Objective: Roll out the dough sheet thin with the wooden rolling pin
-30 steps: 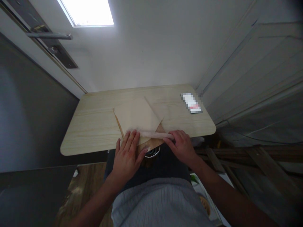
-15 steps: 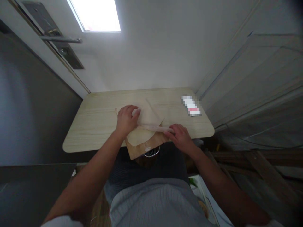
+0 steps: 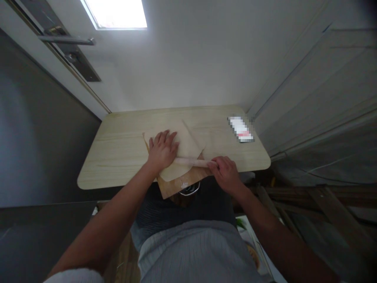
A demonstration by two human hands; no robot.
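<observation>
My left hand [image 3: 163,149] lies palm down with its fingers spread on a pale, thin sheet of dough [image 3: 176,172]. The dough covers much of a brown wooden board [image 3: 172,189], whose near corner juts past the table edge. A slim, light rolling pin [image 3: 193,161] lies across the dough. Its right end is in my right hand [image 3: 224,171], fingers wrapped round it. The pin's left end reaches the side of my left hand; whether it runs beneath the palm is hidden.
The board rests on a small light-wood table [image 3: 118,149] against a white door with a metal handle [image 3: 66,40]. A phone [image 3: 240,129], blurred out, lies at the table's right end. Below the front edge, a metal rim [image 3: 190,191] shows near my lap.
My left hand has gone from curled fingers to flat and spread on the dough. The right hand keeps its grip on the rolling pin. The view has shifted slightly.
</observation>
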